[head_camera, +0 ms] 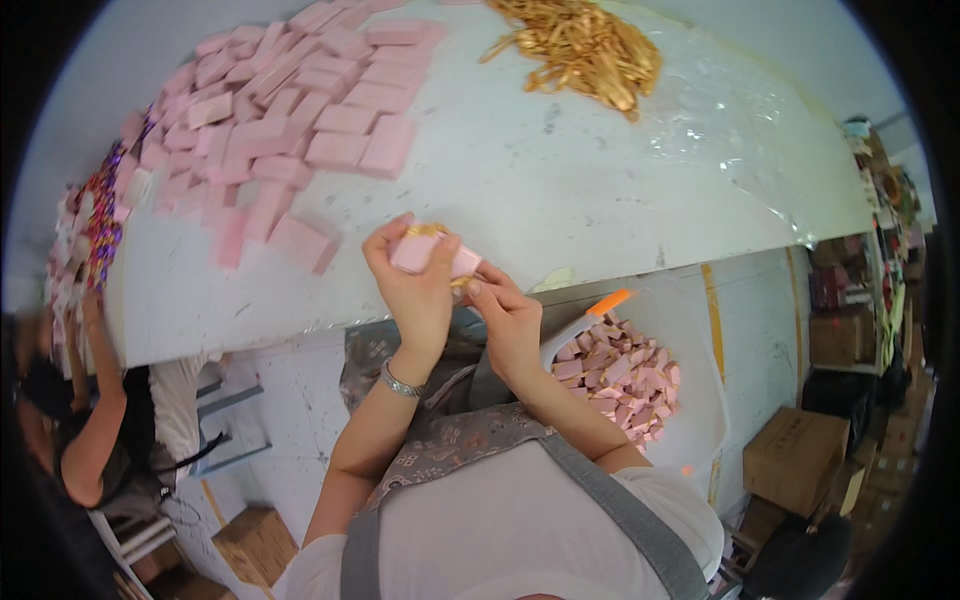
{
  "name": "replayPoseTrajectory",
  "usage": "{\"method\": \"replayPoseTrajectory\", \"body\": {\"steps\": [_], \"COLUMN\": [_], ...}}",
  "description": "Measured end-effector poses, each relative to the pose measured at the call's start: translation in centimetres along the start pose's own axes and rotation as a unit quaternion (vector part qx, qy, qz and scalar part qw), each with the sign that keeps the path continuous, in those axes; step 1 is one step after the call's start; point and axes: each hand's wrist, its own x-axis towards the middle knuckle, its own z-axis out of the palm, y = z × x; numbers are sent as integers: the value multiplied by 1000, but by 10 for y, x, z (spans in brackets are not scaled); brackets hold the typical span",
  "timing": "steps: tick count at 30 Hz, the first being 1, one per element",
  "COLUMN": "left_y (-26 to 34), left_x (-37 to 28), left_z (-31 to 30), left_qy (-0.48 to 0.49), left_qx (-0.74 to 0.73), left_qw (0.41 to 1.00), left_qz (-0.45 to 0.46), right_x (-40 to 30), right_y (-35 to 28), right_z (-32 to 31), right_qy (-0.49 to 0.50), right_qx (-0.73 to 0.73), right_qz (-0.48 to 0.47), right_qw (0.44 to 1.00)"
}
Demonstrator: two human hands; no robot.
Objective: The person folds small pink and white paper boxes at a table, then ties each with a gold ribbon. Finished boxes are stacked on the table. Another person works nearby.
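My left hand grips a small pink box with its thumb across the top, above the near edge of the white table. A gold ribbon lies around the box. Fingers of my right hand pinch the ribbon's lower part at the box's near right side. Beyond my left hand, many pink boxes lie piled on the table. A heap of gold ribbons is at the table's far side.
A translucent plastic bin full of ribboned pink boxes stands below the table edge at right. Clear plastic film covers the table's right part. Another person's arm is at far left. Cardboard boxes stand at right, another at lower left.
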Motion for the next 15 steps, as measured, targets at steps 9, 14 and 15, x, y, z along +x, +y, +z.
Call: {"method": "replayPoseTrajectory", "body": {"steps": [9, 14, 15], "left_y": [-1, -10, -14], "left_x": [-58, -9, -5], "left_z": [59, 21, 16], "left_qy": [-313, -313, -320], "left_qx": [-3, 302, 367], "left_qw": [949, 879, 849], "left_qz": [47, 195, 206], "right_x": [-16, 22, 49], "right_y": [-75, -156, -164], "right_z": [-157, -226, -216], "right_qy": [36, 55, 65], "right_qx": [-140, -570, -631], "right_qz": [22, 110, 82], "right_qw": [989, 812, 769]}}
